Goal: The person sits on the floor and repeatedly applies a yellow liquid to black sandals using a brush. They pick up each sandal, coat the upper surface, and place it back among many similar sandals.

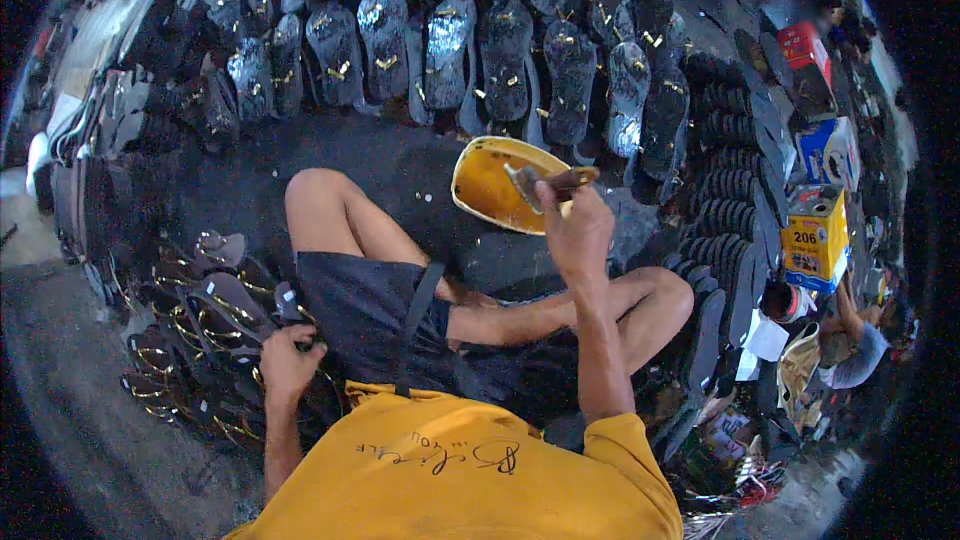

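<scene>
Right hand (580, 235): fingers clenched round a brush (568, 180) with a brown handle, which sits over the right part of a yellow tub (461, 178); can't tell if the brush head touches the amber stuff inside. Left hand (287, 365): down by the jumble of dark sandals (228, 292), fingers bent; whether they grip a strap, can't tell. Handling, my judgement: brush light, handle stiff, head softer and probably tacky; best held mid-handle, clear of the head, since a smeared grip could slip or stick. Tub likely heavier when loaded, walls firm; take it by the outside of the rim, kept level. Count: one brush, one tub, two hands. Flat dark soles (450, 50) beyond the tub, about ten in the nearer row, many flecked with small yellowish bits; farther row too crowded to number. Stacked soles (725, 213) at right, many, overlapping, no sure figure. Boxes beyond them, three plain to see: one red (803, 46), one blue-and-white (828, 152), one yellow (816, 237). Sandals too tangled to count.
</scene>
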Demonstrator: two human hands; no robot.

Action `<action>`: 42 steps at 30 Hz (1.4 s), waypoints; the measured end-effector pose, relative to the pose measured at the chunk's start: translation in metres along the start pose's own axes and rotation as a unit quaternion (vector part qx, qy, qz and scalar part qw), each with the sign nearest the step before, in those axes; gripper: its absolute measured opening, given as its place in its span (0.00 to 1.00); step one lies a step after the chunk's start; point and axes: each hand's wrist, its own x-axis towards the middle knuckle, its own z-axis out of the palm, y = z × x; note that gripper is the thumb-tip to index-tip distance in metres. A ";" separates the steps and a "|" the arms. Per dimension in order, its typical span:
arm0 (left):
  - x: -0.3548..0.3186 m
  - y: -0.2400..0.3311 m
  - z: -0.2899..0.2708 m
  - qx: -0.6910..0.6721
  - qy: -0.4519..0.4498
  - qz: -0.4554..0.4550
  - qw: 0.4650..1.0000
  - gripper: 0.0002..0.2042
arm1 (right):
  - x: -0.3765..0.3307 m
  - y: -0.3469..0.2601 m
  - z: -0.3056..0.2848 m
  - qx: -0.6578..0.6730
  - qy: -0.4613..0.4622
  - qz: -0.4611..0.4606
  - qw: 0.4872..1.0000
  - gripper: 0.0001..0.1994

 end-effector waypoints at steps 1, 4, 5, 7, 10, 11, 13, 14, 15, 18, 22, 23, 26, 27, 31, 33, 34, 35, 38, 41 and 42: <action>0.000 -0.002 0.014 0.076 0.000 -0.048 0.996 0.20 | -0.001 0.002 0.006 -0.020 0.018 -0.042 0.999 0.14; 0.006 0.011 0.024 0.100 0.023 -0.128 0.986 0.20 | -0.006 0.003 0.014 -0.022 -0.014 -0.123 0.992 0.11; 0.009 0.002 0.032 0.098 0.019 -0.127 0.987 0.18 | -0.006 0.002 0.008 0.039 0.022 -0.040 0.998 0.11; 0.007 -0.013 0.027 0.063 0.090 -0.102 0.989 0.15 | -0.002 0.001 -0.014 0.168 0.091 0.118 0.975 0.11; 0.008 -0.019 -0.020 -0.032 0.234 -0.017 0.972 0.11 | -0.009 0.050 -0.037 0.208 0.175 0.190 0.943 0.15; 0.015 -0.007 -0.042 -0.071 0.258 -0.007 0.964 0.10 | -0.016 0.053 -0.040 0.160 0.103 0.210 0.959 0.16; 0.023 0.047 -0.084 -0.055 0.329 0.134 0.933 0.09 | -0.032 0.054 -0.038 0.071 -0.042 0.242 0.967 0.18; 0.022 0.068 -0.091 -0.042 0.360 0.201 0.910 0.09 | -0.034 0.048 -0.037 0.108 -0.007 0.229 0.968 0.17; 0.021 0.076 -0.087 -0.018 0.333 0.213 0.919 0.09 | -0.035 0.038 -0.037 0.144 0.027 0.215 0.966 0.16; 0.024 0.097 -0.040 -0.048 0.269 0.200 0.941 0.10 | -0.028 0.028 -0.052 0.150 0.025 0.250 0.956 0.15; 0.024 0.067 0.023 -0.034 0.241 0.273 0.931 0.17 | -0.047 0.051 -0.043 0.234 -0.028 0.212 0.948 0.11; 0.018 0.073 0.016 0.016 0.233 0.287 0.929 0.19 | -0.050 0.051 -0.045 0.288 -0.035 0.227 0.930 0.10; 0.009 0.087 -0.011 0.134 0.170 0.324 0.921 0.28 | -0.035 0.071 -0.061 0.398 0.164 0.299 0.851 0.15; 0.015 0.076 -0.012 0.100 0.138 0.338 0.926 0.28 | -0.033 0.080 -0.064 0.390 0.167 0.276 0.862 0.18; 0.049 0.085 -0.010 -0.091 0.137 0.413 0.896 0.27 | -0.015 0.097 -0.068 0.317 0.196 0.079 0.924 0.21; 0.049 0.094 -0.002 -0.292 0.105 0.415 0.855 0.24 | 0.006 0.002 -0.099 0.561 0.155 0.226 0.781 0.16; 0.048 0.106 0.000 -0.457 0.035 0.379 0.804 0.23 | 0.008 -0.019 -0.095 0.490 0.158 0.196 0.835 0.17; 0.047 0.137 0.000 -0.691 -0.165 0.239 0.663 0.22 | 0.001 -0.042 -0.088 0.470 0.095 0.134 0.867 0.18; 0.038 0.172 0.024 -0.840 -0.332 0.042 0.427 0.24 | -0.012 -0.104 -0.064 0.365 0.028 -0.160 0.917 0.17; 0.036 0.164 0.033 -0.793 -0.368 0.044 0.484 0.25 | 0.024 -0.105 -0.073 0.190 0.158 -0.205 0.947 0.16; 0.035 0.161 0.031 -0.785 -0.362 0.048 0.501 0.25 | 0.030 -0.097 -0.062 0.258 0.230 -0.168 0.923 0.13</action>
